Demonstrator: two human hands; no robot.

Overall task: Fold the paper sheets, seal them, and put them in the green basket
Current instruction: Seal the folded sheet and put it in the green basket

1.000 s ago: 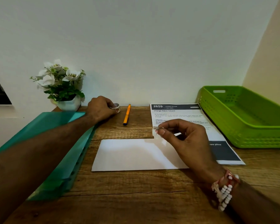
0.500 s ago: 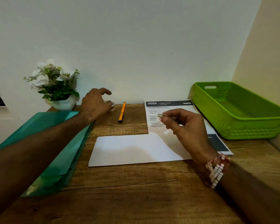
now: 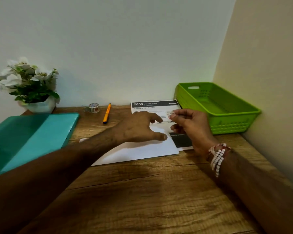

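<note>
A folded white sheet (image 3: 142, 152) lies on the wooden desk (image 3: 142, 191), overlapping a printed sheet (image 3: 152, 105) headed "2659". My left hand (image 3: 139, 127) hovers over the folded sheet with fingers spread, thumb near its surface. My right hand (image 3: 191, 125) pinches a small strip of clear tape (image 3: 169, 114) between thumb and forefinger above the printed sheet. The green basket (image 3: 227, 122) stands empty at the back right against the wall. A tape roll (image 3: 93, 108) rests at the back of the desk.
An orange pen (image 3: 107, 114) lies beside the tape roll. A teal folder (image 3: 29, 135) covers the left of the desk. A white pot of flowers (image 3: 30, 86) stands in the back left corner. Walls close the back and right sides.
My left hand has let go of the tape roll and swung right to above the folded sheet. My right hand, still pinching the tape strip, has moved slightly right.
</note>
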